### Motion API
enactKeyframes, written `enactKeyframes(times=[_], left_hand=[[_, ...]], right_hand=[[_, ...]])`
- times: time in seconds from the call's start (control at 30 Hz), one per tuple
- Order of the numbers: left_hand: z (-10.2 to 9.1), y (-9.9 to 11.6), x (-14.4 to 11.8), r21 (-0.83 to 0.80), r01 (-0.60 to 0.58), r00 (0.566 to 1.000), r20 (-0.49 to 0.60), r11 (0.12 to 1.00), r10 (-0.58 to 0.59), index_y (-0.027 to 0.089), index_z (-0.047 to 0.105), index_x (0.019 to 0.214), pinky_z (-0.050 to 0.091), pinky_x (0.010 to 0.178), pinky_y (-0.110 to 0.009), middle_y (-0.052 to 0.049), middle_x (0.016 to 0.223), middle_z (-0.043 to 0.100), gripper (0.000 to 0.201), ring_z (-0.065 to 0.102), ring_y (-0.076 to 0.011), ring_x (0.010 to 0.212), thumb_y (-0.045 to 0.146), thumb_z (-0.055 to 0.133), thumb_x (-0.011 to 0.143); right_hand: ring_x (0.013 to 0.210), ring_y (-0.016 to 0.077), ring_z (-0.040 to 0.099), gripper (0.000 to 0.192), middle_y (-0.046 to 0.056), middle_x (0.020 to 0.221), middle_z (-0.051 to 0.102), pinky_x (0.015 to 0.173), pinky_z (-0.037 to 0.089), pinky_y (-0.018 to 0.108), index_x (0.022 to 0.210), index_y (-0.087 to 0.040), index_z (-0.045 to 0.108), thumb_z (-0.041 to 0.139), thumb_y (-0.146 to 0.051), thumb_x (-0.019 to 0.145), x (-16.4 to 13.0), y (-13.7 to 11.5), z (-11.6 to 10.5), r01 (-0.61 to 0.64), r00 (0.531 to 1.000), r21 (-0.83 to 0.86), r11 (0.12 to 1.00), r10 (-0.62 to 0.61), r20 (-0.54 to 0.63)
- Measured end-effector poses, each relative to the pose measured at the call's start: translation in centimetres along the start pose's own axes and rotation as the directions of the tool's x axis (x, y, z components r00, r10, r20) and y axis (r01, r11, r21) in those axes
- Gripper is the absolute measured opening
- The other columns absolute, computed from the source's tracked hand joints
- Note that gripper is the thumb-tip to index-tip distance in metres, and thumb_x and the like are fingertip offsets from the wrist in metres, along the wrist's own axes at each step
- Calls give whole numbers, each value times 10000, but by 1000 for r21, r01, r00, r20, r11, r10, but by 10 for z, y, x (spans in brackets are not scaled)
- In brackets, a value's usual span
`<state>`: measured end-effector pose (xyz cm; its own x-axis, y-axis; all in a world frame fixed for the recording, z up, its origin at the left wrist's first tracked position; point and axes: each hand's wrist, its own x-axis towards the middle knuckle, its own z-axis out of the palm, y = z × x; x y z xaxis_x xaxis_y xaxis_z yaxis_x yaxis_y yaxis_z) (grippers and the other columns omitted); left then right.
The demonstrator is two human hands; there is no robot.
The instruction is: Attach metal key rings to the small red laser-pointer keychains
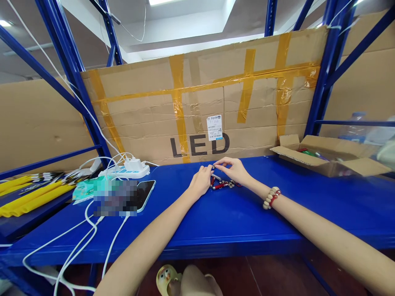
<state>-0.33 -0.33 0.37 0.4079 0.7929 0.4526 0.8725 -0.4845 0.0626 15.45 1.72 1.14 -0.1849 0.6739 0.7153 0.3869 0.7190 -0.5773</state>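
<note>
With their fingertips clamped together, my left hand [200,181] and right hand [235,170] pinch a small dark piece [214,167] near red cylindrical pieces [220,186].

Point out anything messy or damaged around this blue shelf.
The white cables at left dangle untidily over the front edge of the blue shelf. Behind, the cardboard looks worn: creased and patched with tape.

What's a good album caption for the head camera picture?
Left hand and right hand close together by small red items on a blue shelf, cardboard behind.
</note>
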Motion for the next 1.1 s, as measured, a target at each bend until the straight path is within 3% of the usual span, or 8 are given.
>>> enactKeyframes(times=[0.1, 0.23, 0.47, 0.77, 0.87, 1.0, 1.1], left_hand=[[0, -1, -1, -35, -15, 1000, -6, 999, 15, 200, 414, 1112, 437, 751, -260, -54, 922, 553, 279, 532, -165, 899, 264, 219, 923], [3, -6, 0, -102, -86, 994, -75, 991, 78, 188, 427, 1115, 440, 783, -257, -54, 935, 572, 281, 544, -160, 910, 256, 236, 922], [10, -11, 1, -178, -177, 978, -139, 968, 153, 201, 445, 1148, 410, 903, -258, -49, 1115, 557, 296, 512, -137, 1049, 227, 261, 918], [12, -13, -1, -60, -228, 948, -244, 972, 207, 185, 477, 1164, 462, 814, -274, -61, 946, 581, 307, 556, -157, 912, 219, 318, 904], [13, -14, 0, -19, -257, 923, -301, 966, 240, 174, 486, 1154, 478, 755, -271, -58, 875, 570, 302, 563, -157, 844, 201, 324, 901], [13, -14, 0, 11, -282, 904, -333, 959, 269, 157, 493, 1144, 486, 715, -272, -57, 823, 558, 300, 569, -159, 798, 207, 323, 902], [12, -14, -1, -45, -307, 903, -328, 951, 277, 171, 462, 1176, 486, 768, -282, -56, 876, 577, 311, 575, -157, 853, 205, 313, 905]], right_hand=[[639, 143, 572, 207, 40, 729, 674, 557, 436, 240, 762, -162, 686, 610, -342, 694, 1, 0, -2, -65, 997, 71, 995, 63, 38], [490, 102, 500, 287, 36, 659, 660, 386, 335, 199, 781, -141, 692, 641, -392, 653, 2, -2, -8, -184, 976, 135, 974, 165, 140], [498, 106, 513, 253, 32, 624, 659, 444, 371, 215, 687, -140, 696, 689, -369, 580, 1, 2, -10, -238, 963, 163, 958, 212, 165], [485, 83, 461, 298, 28, 630, 648, 418, 322, 205, 719, -135, 710, 703, -385, 558, -3, -2, -10, -351, 930, 169, 921, 323, 174], [521, 79, 453, 342, 27, 667, 639, 402, 296, 187, 789, -145, 716, 724, -395, 556, -5, -6, -10, -458, 883, 205, 865, 415, 221], [581, 78, 464, 349, 29, 708, 627, 388, 268, 156, 844, -178, 709, 750, -382, 564, -6, -8, -9, -653, 754, 271, 707, 577, 314], [602, 76, 478, 303, 27, 740, 627, 396, 279, 148, 821, -189, 706, 767, -332, 561, -5, -9, -9, -714, 700, 312, 626, 632, 333]])
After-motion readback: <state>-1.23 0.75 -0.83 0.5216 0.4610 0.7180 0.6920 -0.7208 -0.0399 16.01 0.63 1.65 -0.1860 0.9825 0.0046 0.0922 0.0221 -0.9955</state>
